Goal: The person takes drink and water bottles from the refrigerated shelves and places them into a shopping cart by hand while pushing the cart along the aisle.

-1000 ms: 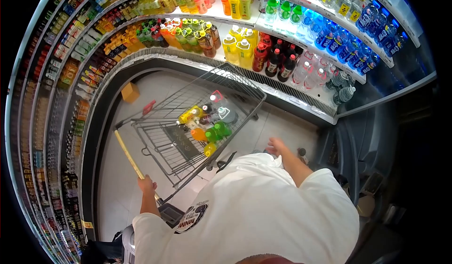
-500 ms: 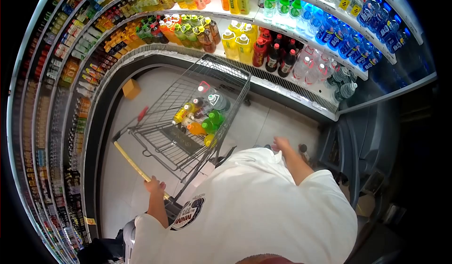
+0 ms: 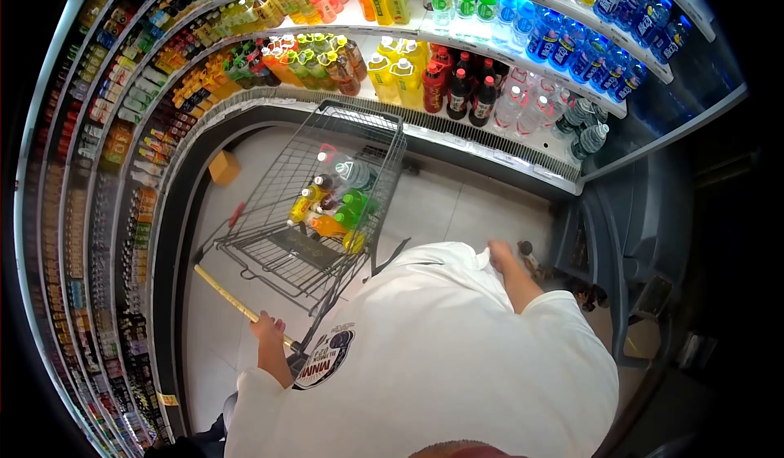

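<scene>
My left hand (image 3: 266, 327) is closed around the yellow handle (image 3: 224, 295) of a shopping cart, at the lower left of the head view. The wire cart (image 3: 269, 184) stands ahead of me and holds several drink bottles. Among them are a large clear bottle (image 3: 357, 175), a green bottle (image 3: 353, 200), an orange bottle (image 3: 327, 226) and a yellow bottle (image 3: 304, 205). My right hand (image 3: 501, 255) is low at my right side, beside the hem of my white T-shirt (image 3: 457, 327). Its fingers are partly hidden, so whether it grips the cloth is unclear.
Curved shelves of drinks (image 3: 147, 123) wrap around the left and front. Cola bottles (image 3: 459, 93) and large water bottles (image 3: 512, 107) stand on the front shelf. A cardboard-coloured box (image 3: 223, 167) lies on the floor by the left shelf base. Dark grey bins (image 3: 629, 229) stand at the right.
My right hand has drawn in against the shirt's side. The cart's basket and the front shelf have shifted slightly left in view. My left hand stays on the handle.
</scene>
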`<state>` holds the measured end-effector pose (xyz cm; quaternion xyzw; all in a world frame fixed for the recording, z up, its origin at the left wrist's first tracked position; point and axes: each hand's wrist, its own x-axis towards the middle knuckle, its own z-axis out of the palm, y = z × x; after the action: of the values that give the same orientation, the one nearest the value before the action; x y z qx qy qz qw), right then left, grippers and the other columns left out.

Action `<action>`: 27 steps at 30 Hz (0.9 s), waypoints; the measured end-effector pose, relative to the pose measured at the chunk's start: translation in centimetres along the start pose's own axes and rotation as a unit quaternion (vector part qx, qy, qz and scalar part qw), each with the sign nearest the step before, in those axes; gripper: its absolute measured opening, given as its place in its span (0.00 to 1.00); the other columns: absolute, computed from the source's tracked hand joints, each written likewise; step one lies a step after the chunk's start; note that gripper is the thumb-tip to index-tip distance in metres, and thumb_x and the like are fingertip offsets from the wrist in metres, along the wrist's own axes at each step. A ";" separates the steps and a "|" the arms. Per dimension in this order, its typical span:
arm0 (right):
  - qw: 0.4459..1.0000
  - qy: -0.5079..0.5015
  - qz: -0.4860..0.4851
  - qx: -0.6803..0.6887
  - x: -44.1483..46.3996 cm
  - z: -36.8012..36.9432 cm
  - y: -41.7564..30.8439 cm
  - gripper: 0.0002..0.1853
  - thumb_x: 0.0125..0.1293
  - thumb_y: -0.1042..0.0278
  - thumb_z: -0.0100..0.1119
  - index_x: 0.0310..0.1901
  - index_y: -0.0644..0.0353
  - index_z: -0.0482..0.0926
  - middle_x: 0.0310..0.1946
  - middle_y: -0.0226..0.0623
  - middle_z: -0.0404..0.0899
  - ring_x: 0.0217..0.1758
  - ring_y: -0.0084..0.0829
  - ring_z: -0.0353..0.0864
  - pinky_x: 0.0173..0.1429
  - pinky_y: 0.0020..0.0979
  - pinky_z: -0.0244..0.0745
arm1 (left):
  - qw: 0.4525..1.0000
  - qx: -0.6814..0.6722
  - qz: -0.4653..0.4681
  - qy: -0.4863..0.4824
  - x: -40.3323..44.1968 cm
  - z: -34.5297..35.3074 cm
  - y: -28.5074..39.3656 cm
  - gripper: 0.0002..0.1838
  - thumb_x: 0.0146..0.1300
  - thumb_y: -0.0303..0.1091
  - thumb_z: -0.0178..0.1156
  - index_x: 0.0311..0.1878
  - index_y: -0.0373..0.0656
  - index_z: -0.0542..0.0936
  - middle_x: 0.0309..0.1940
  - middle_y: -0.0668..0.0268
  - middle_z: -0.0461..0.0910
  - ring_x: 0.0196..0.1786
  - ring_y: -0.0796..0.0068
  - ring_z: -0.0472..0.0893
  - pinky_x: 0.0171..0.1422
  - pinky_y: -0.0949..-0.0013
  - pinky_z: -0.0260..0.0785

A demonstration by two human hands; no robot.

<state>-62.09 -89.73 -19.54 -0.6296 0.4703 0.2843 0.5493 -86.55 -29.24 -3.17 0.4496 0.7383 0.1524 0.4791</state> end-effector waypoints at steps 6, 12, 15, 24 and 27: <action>0.999 -0.039 0.015 -0.011 3.5 -1.7 2.5 0.22 0.67 0.62 0.58 0.57 0.67 0.73 0.48 0.47 0.77 0.43 0.45 0.84 0.40 0.41 0.83 | 0.999 -0.036 -0.009 -0.024 1.3 -0.3 -0.4 0.23 0.69 0.39 0.58 0.62 0.48 0.63 0.45 0.55 0.74 0.36 0.58 0.78 0.40 0.55 0.78; 0.999 -0.018 -0.019 -0.025 1.0 -1.4 -0.4 0.13 0.68 0.64 0.56 0.44 0.68 0.77 0.37 0.45 0.78 0.35 0.36 0.80 0.36 0.38 0.75 | 0.996 -0.073 -0.017 -0.042 1.6 0.0 -0.6 0.20 0.69 0.39 0.60 0.58 0.45 0.67 0.44 0.59 0.76 0.37 0.59 0.79 0.41 0.56 0.78; 0.998 -0.054 -0.039 0.007 1.6 -0.9 -1.5 0.14 0.68 0.65 0.56 0.48 0.67 0.75 0.39 0.45 0.77 0.35 0.36 0.79 0.35 0.36 0.74 | 0.997 -0.069 -0.015 -0.044 3.0 -0.1 0.0 0.18 0.68 0.39 0.61 0.55 0.45 0.68 0.41 0.61 0.77 0.36 0.61 0.79 0.40 0.57 0.77; 0.997 -0.046 -0.057 0.035 0.8 -1.6 1.4 0.19 0.66 0.65 0.58 0.55 0.65 0.72 0.48 0.47 0.75 0.38 0.42 0.80 0.31 0.39 0.77 | 0.998 -0.070 -0.002 -0.011 4.2 0.8 0.4 0.14 0.67 0.37 0.63 0.48 0.44 0.70 0.37 0.64 0.78 0.34 0.65 0.78 0.40 0.56 0.75; 0.999 -0.027 0.024 0.002 1.1 -3.8 3.8 0.21 0.65 0.64 0.58 0.57 0.65 0.72 0.45 0.46 0.77 0.34 0.42 0.80 0.34 0.43 0.80 | 0.997 -0.080 -0.006 -0.024 3.2 1.2 0.8 0.12 0.68 0.38 0.62 0.45 0.43 0.71 0.36 0.65 0.77 0.34 0.67 0.78 0.42 0.56 0.75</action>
<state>-65.64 -93.53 -21.23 -0.6090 0.4708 0.3137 0.5559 -85.59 -26.50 -5.06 0.4093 0.7145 0.1969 0.5321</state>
